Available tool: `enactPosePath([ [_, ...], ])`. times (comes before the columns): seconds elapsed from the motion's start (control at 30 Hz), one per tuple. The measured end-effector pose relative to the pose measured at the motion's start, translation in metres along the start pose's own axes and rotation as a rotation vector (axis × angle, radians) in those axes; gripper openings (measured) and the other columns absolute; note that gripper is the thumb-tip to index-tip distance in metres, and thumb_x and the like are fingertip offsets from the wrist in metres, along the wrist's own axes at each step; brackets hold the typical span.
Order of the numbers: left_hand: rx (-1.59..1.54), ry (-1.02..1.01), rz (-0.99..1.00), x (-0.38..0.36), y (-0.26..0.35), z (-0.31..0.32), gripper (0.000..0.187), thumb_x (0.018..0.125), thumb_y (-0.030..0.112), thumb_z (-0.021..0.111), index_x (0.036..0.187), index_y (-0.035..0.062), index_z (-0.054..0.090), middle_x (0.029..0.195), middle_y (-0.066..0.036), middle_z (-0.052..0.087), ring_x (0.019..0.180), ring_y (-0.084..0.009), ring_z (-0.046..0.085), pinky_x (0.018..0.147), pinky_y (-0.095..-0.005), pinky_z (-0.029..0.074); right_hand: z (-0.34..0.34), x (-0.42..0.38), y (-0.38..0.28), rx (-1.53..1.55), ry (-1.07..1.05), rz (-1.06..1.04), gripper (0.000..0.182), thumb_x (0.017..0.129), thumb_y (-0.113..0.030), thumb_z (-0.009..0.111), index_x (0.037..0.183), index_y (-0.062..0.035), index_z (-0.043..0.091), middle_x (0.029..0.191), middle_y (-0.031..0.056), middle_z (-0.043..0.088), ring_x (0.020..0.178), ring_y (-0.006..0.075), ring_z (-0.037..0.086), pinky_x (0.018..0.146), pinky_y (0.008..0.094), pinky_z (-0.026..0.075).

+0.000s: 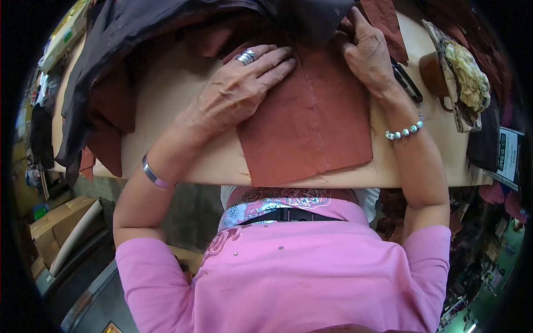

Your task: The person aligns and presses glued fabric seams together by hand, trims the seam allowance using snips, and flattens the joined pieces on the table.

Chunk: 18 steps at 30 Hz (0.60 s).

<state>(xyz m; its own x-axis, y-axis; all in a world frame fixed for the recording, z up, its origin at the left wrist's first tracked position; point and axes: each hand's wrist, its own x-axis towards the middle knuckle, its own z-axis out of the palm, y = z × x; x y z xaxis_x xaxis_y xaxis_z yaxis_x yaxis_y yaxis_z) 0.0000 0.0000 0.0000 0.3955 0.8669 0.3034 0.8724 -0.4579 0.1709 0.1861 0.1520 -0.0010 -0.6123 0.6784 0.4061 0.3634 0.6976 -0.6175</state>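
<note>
A rust-brown piece of fabric [338, 111] with a seam down its middle and frayed lower edges lies over the table's front edge. My left hand [244, 83], with rings on one finger, rests flat on its left side, fingers stretched toward the seam. Dark, nearly black cloth [311, 19] bunches above it and spreads to the left, with brown lining showing. At the upper right, my right hand [366, 53] has its fingers curled at the edge of the dark cloth, seemingly pinching it; the fingertips are partly hidden.
The pale tabletop [172, 116] curves around in front of me. To the right lie black scissors or a similar tool [407, 80], a brown cup [432, 75] and a crumpled yellowish bundle [466, 77]. A labelled box [508, 155] is farther right. Cardboard [64, 225] stands lower left.
</note>
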Motion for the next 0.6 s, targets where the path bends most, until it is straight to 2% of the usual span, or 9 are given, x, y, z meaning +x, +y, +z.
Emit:
enactPosePath([
  [0.07,0.062,-0.032,0.079,0.000,-0.001,-0.001,0.053,0.077,0.001,0.048,0.128,0.0131,0.054,0.133,-0.013,0.050,0.120,-0.0359,0.047,0.101,-0.0432,0.040,0.000,0.000,-0.002,-0.024,0.010,0.023,0.043,0.075,0.006,0.049,0.117,0.0001,0.050,0.090,0.0261,0.063,0.089,0.0377,0.064,0.076,0.0370,0.049],
  [0.17,0.139,-0.049,0.146,0.000,0.004,-0.008,0.051,0.076,0.001,0.047,0.126,0.0098,0.054,0.132,-0.012,0.051,0.120,-0.0334,0.048,0.101,-0.0415,0.041,0.002,-0.003,0.013,0.021,-0.025,0.101,0.048,0.081,0.000,0.058,0.127,-0.0042,0.048,0.104,0.0175,0.067,0.101,0.0267,0.064,0.084,0.0332,0.049],
  [0.2,0.149,-0.034,0.141,-0.002,0.004,-0.007,0.050,0.075,-0.001,0.048,0.124,0.0081,0.055,0.131,-0.013,0.051,0.119,-0.0328,0.049,0.100,-0.0412,0.041,0.003,-0.003,0.013,0.025,-0.022,0.085,0.048,0.081,0.001,0.058,0.128,-0.0038,0.047,0.105,0.0180,0.067,0.102,0.0263,0.064,0.084,0.0329,0.049],
  [0.27,0.045,-0.033,0.102,0.002,0.002,-0.009,0.049,0.076,-0.002,0.048,0.124,0.0076,0.055,0.130,-0.014,0.050,0.117,-0.0338,0.050,0.099,-0.0409,0.042,0.002,-0.003,0.013,0.028,-0.025,0.049,0.049,0.080,0.001,0.057,0.128,-0.0030,0.046,0.107,0.0190,0.066,0.104,0.0256,0.063,0.083,0.0323,0.049],
  [0.33,-0.081,0.064,-0.051,0.004,0.004,-0.007,0.044,0.079,-0.003,0.049,0.122,0.0048,0.055,0.128,-0.016,0.051,0.114,-0.0348,0.052,0.096,-0.0393,0.044,0.002,-0.002,0.012,0.061,-0.011,0.053,0.041,0.082,0.000,0.058,0.122,-0.0028,0.050,0.102,0.0166,0.067,0.098,0.0237,0.065,0.080,0.0320,0.049],
  [0.37,-0.056,0.072,-0.062,0.003,0.001,-0.003,0.042,0.080,-0.003,0.049,0.121,0.0040,0.056,0.128,-0.016,0.051,0.114,-0.0345,0.052,0.096,-0.0389,0.044,0.002,-0.002,0.011,0.079,-0.005,0.055,0.037,0.083,-0.001,0.059,0.119,-0.0027,0.052,0.099,0.0154,0.068,0.094,0.0227,0.066,0.079,0.0319,0.050],
  [0.47,-0.008,0.076,-0.089,0.003,-0.005,0.002,0.037,0.081,-0.003,0.049,0.117,0.0016,0.057,0.126,-0.015,0.053,0.113,-0.0331,0.053,0.096,-0.0381,0.045,-0.007,0.004,-0.021,0.023,0.072,-0.021,0.046,0.074,0.008,0.048,0.119,0.0011,0.049,0.090,0.0258,0.063,0.090,0.0370,0.064,0.077,0.0370,0.049],
  [0.57,0.057,0.084,-0.034,0.003,-0.005,0.002,0.037,0.081,-0.002,0.048,0.117,0.0022,0.057,0.125,-0.015,0.054,0.112,-0.0325,0.054,0.096,-0.0378,0.045,0.000,0.010,-0.007,-0.038,0.132,-0.218,0.050,0.073,0.008,0.050,0.122,0.0007,0.048,0.090,0.0243,0.064,0.088,0.0331,0.066,0.078,0.0362,0.049],
  [0.6,0.074,0.077,-0.022,0.003,-0.005,0.002,0.038,0.081,-0.002,0.048,0.117,0.0023,0.057,0.125,-0.014,0.054,0.112,-0.0323,0.054,0.097,-0.0377,0.045,-0.001,0.009,-0.010,0.047,0.115,-0.138,0.050,0.073,0.008,0.050,0.122,0.0003,0.047,0.091,0.0240,0.064,0.088,0.0318,0.066,0.079,0.0358,0.049],
])
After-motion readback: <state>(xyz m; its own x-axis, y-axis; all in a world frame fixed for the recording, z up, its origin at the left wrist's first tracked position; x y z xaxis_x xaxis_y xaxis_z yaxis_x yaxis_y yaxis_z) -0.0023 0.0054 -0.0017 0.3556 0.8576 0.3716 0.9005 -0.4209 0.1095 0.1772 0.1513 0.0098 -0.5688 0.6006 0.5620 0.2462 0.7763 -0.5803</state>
